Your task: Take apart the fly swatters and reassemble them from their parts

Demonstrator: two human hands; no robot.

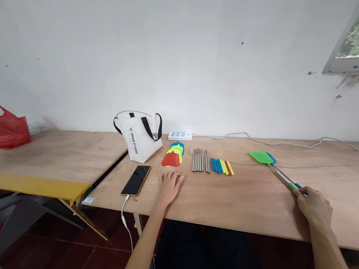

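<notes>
My left hand [169,186] lies flat on the wooden table [350,202], fingers stretched out, holding nothing. Just beyond it lies a stack of fly-swatter heads [173,154] in red, yellow and blue. To their right lie several metal rods [199,160] and several coloured handle grips [222,166]. My right hand [314,208] is closed at the handle ends of two assembled fly swatters [274,166], the top one with a green head. They lie on the table pointing away to the left.
A phone [136,180] on a white cable lies left of my left hand. Behind it stands a white tote bag [141,135], with a power strip [180,135] by the wall. A second table on the left carries a red plastic bag [4,127].
</notes>
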